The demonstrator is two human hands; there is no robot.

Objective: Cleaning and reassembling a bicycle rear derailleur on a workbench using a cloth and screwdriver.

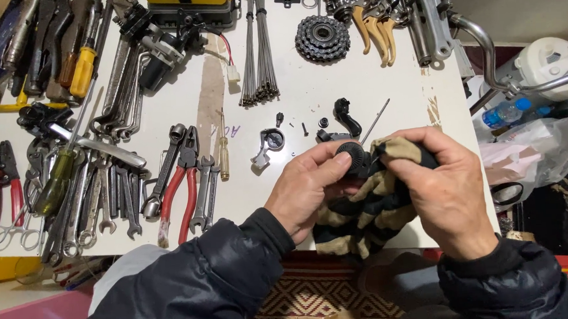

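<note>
My left hand [311,187] grips a small round black ribbed part [352,157] between thumb and fingers, just above the near edge of the white table [307,100]. My right hand [444,190] holds a tan-and-black striped rag [358,223] and presses a fold of it against the right side of that part. The rag hangs down below both hands over the table edge. Just beyond my hands lie small loose pieces: a grey round housing [269,144], a black curved lever [346,114], a few tiny screws [305,129] and a thin metal rod [376,121].
Wrenches [105,201], red-handled pliers [179,191] and screwdrivers [223,153] fill the table's left half. A bundle of spokes [257,47] and a sprocket cluster [322,40] lie at the back. A chrome handlebar [485,45] and plastic bags [542,146] stand to the right.
</note>
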